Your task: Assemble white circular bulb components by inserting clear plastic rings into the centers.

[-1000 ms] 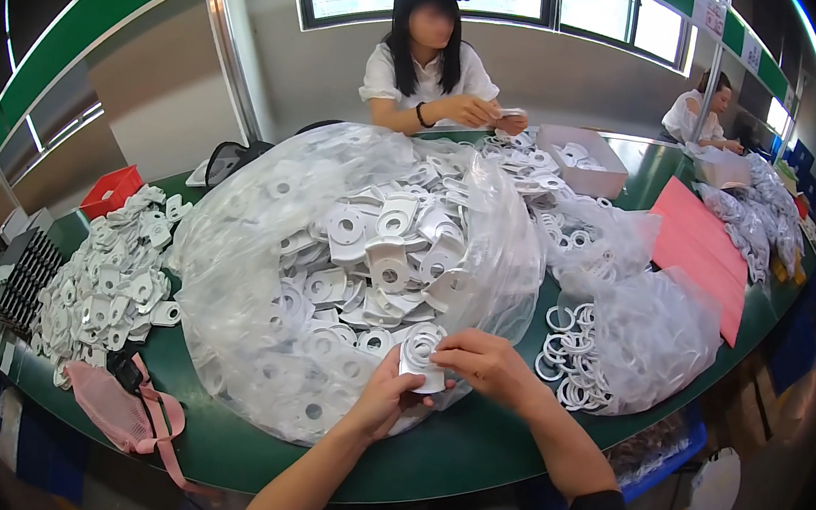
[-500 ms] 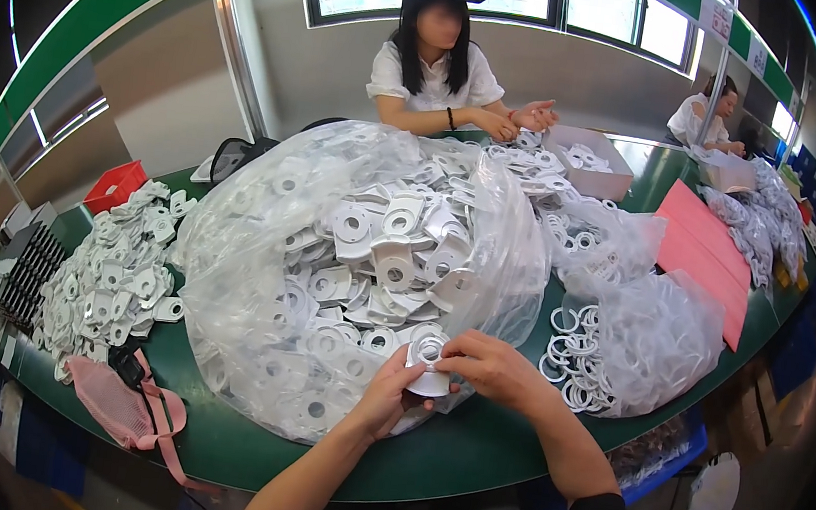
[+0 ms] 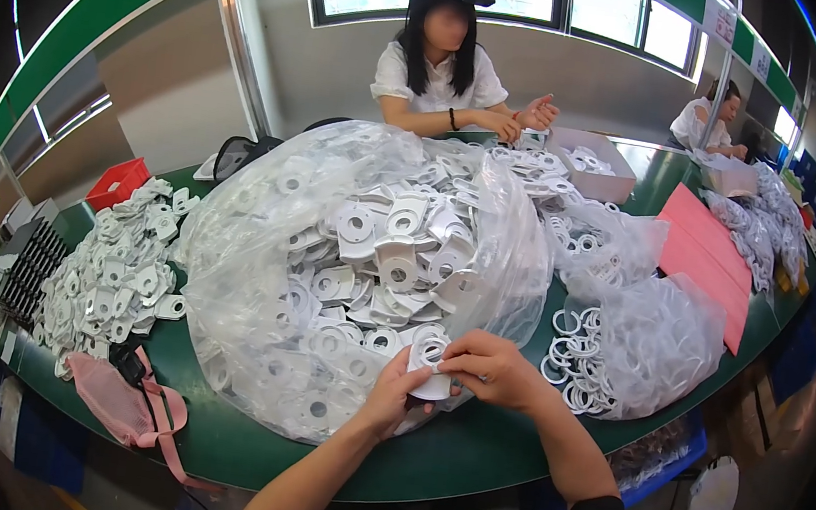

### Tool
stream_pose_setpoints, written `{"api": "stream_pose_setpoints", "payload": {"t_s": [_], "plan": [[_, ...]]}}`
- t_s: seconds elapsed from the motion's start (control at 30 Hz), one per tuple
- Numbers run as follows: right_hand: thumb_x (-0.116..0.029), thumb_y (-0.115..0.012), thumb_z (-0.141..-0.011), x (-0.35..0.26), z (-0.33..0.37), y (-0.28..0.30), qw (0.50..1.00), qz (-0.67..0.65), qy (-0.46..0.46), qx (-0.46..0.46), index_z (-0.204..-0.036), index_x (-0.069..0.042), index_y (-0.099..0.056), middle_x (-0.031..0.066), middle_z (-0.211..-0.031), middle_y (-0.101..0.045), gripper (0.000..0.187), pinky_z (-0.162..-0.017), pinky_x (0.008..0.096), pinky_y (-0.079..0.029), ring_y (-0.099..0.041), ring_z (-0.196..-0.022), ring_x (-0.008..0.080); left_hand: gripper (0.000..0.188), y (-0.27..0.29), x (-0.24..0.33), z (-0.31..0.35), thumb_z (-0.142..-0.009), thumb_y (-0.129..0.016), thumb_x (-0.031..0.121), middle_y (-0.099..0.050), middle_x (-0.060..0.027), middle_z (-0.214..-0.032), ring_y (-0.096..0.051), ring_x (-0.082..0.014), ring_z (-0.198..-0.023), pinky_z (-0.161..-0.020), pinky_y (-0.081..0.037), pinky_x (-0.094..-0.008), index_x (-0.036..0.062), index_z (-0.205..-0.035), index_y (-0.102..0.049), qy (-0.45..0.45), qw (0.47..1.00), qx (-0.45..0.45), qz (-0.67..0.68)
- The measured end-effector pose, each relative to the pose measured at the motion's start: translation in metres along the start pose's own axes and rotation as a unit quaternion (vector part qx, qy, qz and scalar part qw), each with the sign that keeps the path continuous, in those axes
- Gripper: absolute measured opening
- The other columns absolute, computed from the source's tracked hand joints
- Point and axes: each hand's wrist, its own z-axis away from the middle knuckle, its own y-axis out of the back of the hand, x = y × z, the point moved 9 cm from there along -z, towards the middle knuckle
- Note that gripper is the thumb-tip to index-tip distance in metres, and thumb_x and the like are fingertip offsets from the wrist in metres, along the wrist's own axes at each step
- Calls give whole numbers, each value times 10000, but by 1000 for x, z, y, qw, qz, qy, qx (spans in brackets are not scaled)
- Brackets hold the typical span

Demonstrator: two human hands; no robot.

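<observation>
My left hand (image 3: pixel 390 396) is closed around a white plastic part (image 3: pixel 430 389) with a round hole, held over the near edge of a large clear bag (image 3: pixel 227 345). A white ring (image 3: pixel 430 346) lies on the part's face around the hole. With fingers pinched, my right hand (image 3: pixel 491 368) grips the ring's right side; its fingertips hide part of it. Many similar white parts (image 3: pixel 400 266) fill the open bag just beyond my hands. Right of my hands, loose white rings (image 3: pixel 587 381) spill from a clear bag of rings (image 3: pixel 664 350).
On the green table (image 3: pixel 303 467), a heap of white parts (image 3: pixel 112 287) lies left, near a red bin (image 3: pixel 118 184) and a pink mesh bag (image 3: pixel 114 403). A pink sheet (image 3: pixel 699 263) lies right. Across the table sits a person (image 3: pixel 440 77) beside a white box (image 3: pixel 593 180).
Both hands stay together at the part, with only a slight shift of the fingers. The view has moved a little. Across the table, the person's hands have moved slightly.
</observation>
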Motion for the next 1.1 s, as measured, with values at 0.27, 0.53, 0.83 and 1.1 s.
{"api": "stream_pose_setpoints", "payload": {"t_s": [0.27, 0.53, 0.83, 1.1], "plan": [[-22, -657, -682, -9, 0, -11, 992, 107, 40, -47, -859, -32, -620, 85, -943, -573, 180, -763, 331, -462, -551, -888, 276, 335, -1, -1, 0, -923, -417, 102, -551, -126, -1083, -636, -215, -864, -515, -471, -225, 42, -1244, -346, 0, 1000, -4, 29], [-41, -630, -784, 10, -3, 8, 992, -45, -85, 77, -955, -61, -665, 82, -956, -569, 176, -702, 282, -459, -572, -770, 197, 361, -1, 0, 3, -874, -442, 71, -569, -130, -1046, -616, -164, -874, -635, -505, -245, 23, -1230, -403, -29, 995, 28, -94], [-63, -626, -792, 35, 8, 1, 967, -141, -210, 34, -820, 16, -641, 76, -730, -582, 85, -604, 257, -422, -547, -659, 144, 325, -21, 25, 15, -784, -572, 77, -601, -148, -795, -621, -238, -703, -642, -475, -346, 33, -1076, -437, -196, 880, 26, -432], [-44, -588, -794, 33, 9, -8, 974, -91, -208, 22, -763, 24, -575, 76, -646, -565, 75, -556, 252, -394, -517, -585, 135, 181, -12, 32, 20, -911, -465, 215, -543, -226, -717, -528, -426, -693, -573, -395, -449, 35, -925, -461, -234, 843, 117, -470]]}}
